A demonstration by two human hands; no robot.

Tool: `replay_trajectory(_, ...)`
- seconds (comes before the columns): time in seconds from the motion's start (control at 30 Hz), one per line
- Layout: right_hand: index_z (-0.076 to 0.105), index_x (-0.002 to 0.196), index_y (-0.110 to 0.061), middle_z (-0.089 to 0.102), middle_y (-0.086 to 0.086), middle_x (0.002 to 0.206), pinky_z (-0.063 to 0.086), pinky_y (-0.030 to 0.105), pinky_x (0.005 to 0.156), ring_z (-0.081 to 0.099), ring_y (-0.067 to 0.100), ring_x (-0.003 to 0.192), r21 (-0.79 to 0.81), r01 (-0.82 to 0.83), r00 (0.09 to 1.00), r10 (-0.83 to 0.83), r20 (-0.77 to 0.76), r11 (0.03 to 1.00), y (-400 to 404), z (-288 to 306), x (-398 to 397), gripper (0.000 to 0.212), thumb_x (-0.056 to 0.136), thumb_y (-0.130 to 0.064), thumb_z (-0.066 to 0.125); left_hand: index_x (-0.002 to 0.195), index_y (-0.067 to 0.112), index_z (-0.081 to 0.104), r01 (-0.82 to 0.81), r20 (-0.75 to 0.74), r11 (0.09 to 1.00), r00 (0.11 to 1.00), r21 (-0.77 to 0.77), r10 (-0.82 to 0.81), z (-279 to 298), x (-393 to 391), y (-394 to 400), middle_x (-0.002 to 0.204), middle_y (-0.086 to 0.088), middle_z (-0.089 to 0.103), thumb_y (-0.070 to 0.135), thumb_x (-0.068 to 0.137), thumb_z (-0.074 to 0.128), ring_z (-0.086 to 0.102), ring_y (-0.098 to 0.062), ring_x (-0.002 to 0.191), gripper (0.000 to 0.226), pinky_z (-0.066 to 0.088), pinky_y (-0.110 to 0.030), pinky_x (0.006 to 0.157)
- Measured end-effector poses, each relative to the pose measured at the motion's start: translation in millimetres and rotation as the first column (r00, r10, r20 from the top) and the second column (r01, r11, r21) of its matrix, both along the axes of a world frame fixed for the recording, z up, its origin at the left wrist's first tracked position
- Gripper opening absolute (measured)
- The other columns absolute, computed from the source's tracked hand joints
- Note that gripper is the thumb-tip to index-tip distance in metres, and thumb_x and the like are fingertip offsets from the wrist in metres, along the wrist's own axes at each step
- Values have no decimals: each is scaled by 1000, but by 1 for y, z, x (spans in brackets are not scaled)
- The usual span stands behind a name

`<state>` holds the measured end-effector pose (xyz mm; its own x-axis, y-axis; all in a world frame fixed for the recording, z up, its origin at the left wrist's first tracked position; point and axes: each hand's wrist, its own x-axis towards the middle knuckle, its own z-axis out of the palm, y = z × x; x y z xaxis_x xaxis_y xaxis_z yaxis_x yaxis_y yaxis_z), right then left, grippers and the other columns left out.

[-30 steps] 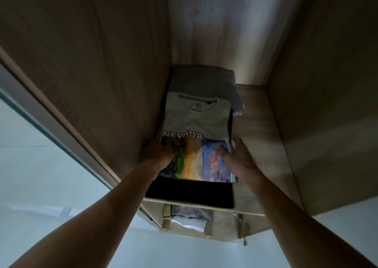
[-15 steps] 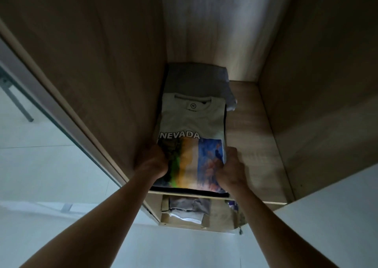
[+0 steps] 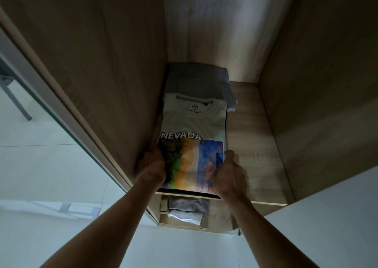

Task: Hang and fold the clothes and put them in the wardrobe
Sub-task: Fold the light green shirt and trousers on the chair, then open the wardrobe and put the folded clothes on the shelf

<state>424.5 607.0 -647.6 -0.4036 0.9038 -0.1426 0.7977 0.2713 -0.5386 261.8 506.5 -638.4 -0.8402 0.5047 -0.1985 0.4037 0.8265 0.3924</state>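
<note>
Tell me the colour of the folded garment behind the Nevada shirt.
Grey garment, seen best in the head view.

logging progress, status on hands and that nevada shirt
Left hand and right hand grip folded Nevada shirt on shelf. Grey folded garment behind it. Nothing blocking.

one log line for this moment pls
stage: shelving | left hand: grips folded NEVADA t-shirt | right hand: grips same | under: grey garment on wardrobe shelf
</note>
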Motion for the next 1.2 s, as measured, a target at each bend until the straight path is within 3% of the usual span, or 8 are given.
replay_trajectory(0.13, 34, 137, -17, 44, 13, 132, 51, 40, 79, 55, 31, 112, 96, -38, 987, 23, 157, 995, 2, 7, -2, 54, 97, -43, 58, 133, 20, 35, -1, 3, 998, 1000, 69, 1, -2, 5, 2, 125, -16, 50, 41, 105, 20, 53, -35, 105, 38, 44, -43, 86)
replay_trajectory(0.23, 35, 145, -19, 33, 12, 148, 44, 43, 93, 39, 31, 130, 255, -141, 977, 92, 194, 957, -1, 8, -9, 56, 96, -41, 50, 149, 18, 26, 318, -273, 948, 912, -5, -307, -1, 3, 8, 149, -13, 28, 42, 93, 37, 32, -37, 134, 62, 39, -49, 106)
replay_trajectory(0.3, 33, 151, -22, 27, 9, 158, 34, 46, 106, 30, 30, 141, 252, -266, 956, 220, 195, 930, -6, 2, -14, 55, 99, -42, 29, 150, 19, 29, 442, -250, 895, 861, -66, -443, -5, -3, 10, 154, -10, 30, 56, 83, 17, 27, -31, 142, 78, 33, -47, 112)
replay_trajectory(0.37, 20, 157, -28, 13, 4, 166, 16, 50, 118, 9, 26, 152, 166, -344, 927, 305, 218, 924, -8, -10, -16, 56, 103, -43, 13, 155, 22, 24, 460, -208, 885, 861, -71, -464, -23, -4, 8, 160, -6, 28, 56, 83, -4, 22, -25, 148, 84, 26, -45, 117)
replay_trajectory(0.5, 0, 159, -34, -9, -4, 168, -2, 53, 122, -14, 18, 153, 85, -382, 897, 347, 273, 920, 2, -26, -14, 56, 105, -47, 6, 159, 26, 11, 414, -177, 906, 889, -83, -423, -46, -1, 3, 166, 2, 10, 52, 90, -6, 5, -18, 153, 76, 11, -44, 122)
replay_trajectory(0.8, -1, 159, -34, -11, -4, 168, 1, 58, 120, -15, 20, 153, 20, -374, 888, 352, 296, 927, 4, -15, -17, 56, 105, -47, 10, 159, 25, 2, 382, -85, 919, 917, -100, -391, -35, 3, 8, 167, 1, 2, 50, 89, -1, -1, -19, 153, 74, 6, -47, 123)
replay_trajectory(1.0, 4, 159, -33, -7, -2, 168, 7, 58, 121, -7, 24, 154, -59, -320, 917, 325, 231, 946, -6, 31, -11, 56, 106, -44, 19, 157, 20, 18, 379, -39, 925, 925, 30, -378, 10, 13, -2, 161, -8, 26, 50, 91, 7, 23, -28, 148, 73, 23, -48, 119)
replay_trajectory(1.2, 17, 157, -29, 19, 3, 163, 33, 50, 115, 22, 25, 148, -44, -225, 966, 229, 118, 973, -36, 105, -7, 56, 105, -37, 32, 150, 23, 30, 384, -7, 918, 923, 97, -385, 96, 25, -28, 146, -10, 48, 35, 104, 31, 52, -35, 126, 47, 38, -44, 105)
